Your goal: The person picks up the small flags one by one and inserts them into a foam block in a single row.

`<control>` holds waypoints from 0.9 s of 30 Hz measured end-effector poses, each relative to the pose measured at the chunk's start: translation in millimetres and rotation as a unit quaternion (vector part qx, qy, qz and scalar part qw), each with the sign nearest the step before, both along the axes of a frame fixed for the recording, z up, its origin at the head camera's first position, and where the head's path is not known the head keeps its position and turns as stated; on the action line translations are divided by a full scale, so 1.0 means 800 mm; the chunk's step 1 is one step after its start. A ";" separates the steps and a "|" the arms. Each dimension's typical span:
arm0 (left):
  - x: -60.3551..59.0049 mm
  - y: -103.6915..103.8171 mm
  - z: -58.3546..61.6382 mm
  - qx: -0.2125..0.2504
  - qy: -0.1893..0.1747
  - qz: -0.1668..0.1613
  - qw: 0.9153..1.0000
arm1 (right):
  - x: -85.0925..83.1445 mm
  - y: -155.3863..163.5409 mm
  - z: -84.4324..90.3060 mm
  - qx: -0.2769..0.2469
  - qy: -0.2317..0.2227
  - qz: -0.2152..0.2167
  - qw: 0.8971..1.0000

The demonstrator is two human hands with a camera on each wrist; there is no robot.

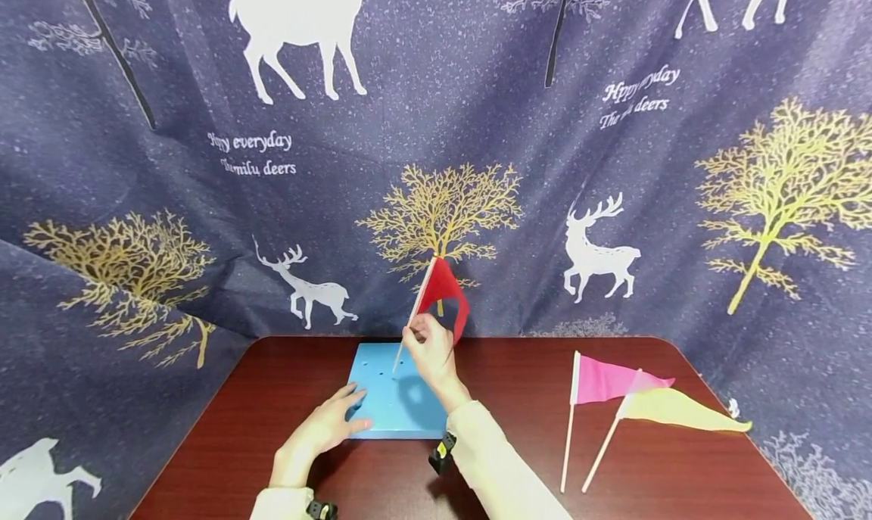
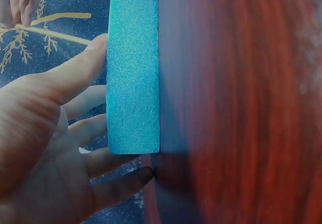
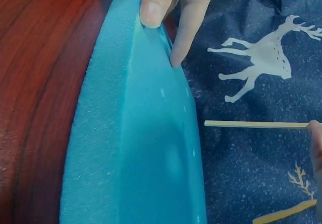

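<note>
A blue foam board (image 1: 388,414) with several small holes lies flat on the table. My left hand (image 1: 330,421) rests on its left edge, thumb and fingers spread and fairly straight; the left wrist view shows the thumb (image 2: 83,68) touching the board. Above the board, my right hand (image 1: 431,350) pinches the thin wooden stick of a red pennant flag (image 1: 439,281). The stick is tilted, with its cloth up and partly behind the hand. In the right wrist view, the stick's bare end (image 3: 207,124) points at the board's top face with a small gap between.
To the right lie a pink pennant flag (image 1: 599,380) and a yellow pennant flag (image 1: 674,409) on the reddish-brown table (image 1: 293,368), their cloths overlapping slightly. A dark blue curtain (image 1: 436,126) printed with deer and trees hangs behind the table.
</note>
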State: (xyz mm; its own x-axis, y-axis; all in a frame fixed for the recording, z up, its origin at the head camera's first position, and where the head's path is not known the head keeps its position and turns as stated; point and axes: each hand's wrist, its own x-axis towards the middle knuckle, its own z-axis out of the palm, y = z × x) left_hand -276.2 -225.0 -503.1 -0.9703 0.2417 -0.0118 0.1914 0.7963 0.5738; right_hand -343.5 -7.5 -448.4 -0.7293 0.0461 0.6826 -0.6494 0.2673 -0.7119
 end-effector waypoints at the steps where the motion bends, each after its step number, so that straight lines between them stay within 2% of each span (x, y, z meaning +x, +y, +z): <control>1: -0.001 0.001 0.000 0.000 0.001 -0.001 1.000 | -0.001 -0.001 0.001 -0.002 0.002 0.009 1.000; 5: -0.003 0.004 -0.002 -0.001 0.003 -0.004 1.000 | -0.008 -0.005 0.001 -0.014 -0.002 0.030 0.999; 11: 0.000 0.002 0.000 0.004 0.004 -0.010 1.000 | -0.018 -0.020 0.002 -0.035 -0.022 0.035 0.999; 17: 0.001 -0.001 0.002 0.000 0.005 -0.012 1.000 | -0.021 -0.040 0.014 -0.011 -0.075 0.043 0.996; 23: 0.002 -0.001 0.001 -0.001 0.015 -0.015 1.000 | -0.022 -0.054 0.023 0.014 -0.060 0.047 0.997; 27: 0.003 -0.001 0.002 -0.003 0.016 -0.013 1.000 | -0.026 -0.060 0.021 0.013 -0.071 0.051 0.996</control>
